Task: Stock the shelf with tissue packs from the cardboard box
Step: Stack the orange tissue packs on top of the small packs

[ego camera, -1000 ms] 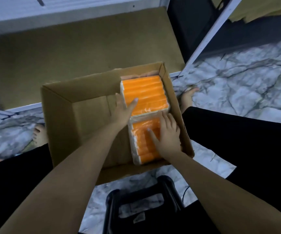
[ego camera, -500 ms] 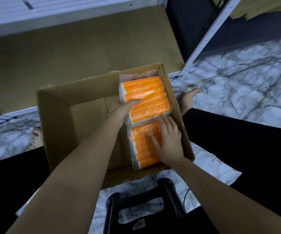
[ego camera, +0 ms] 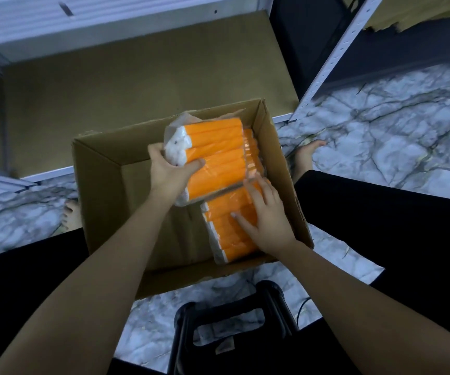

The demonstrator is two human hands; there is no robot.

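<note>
My arms are bare from the near edge of the view right down to the wrists, with no sleeves, watch or bracelet on them. My left hand [ego camera: 168, 173] and right hand [ego camera: 265, 220] wear no gloves or rings. I have black trousers [ego camera: 375, 212] on both legs, plain and unmarked, and my feet [ego camera: 306, 155] are bare on either side

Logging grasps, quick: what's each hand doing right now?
Left hand: grips the lifted orange plastic-wrapped tissue pack.
Right hand: open, fingers flat on the orange pack still in the cardboard box.
</note>
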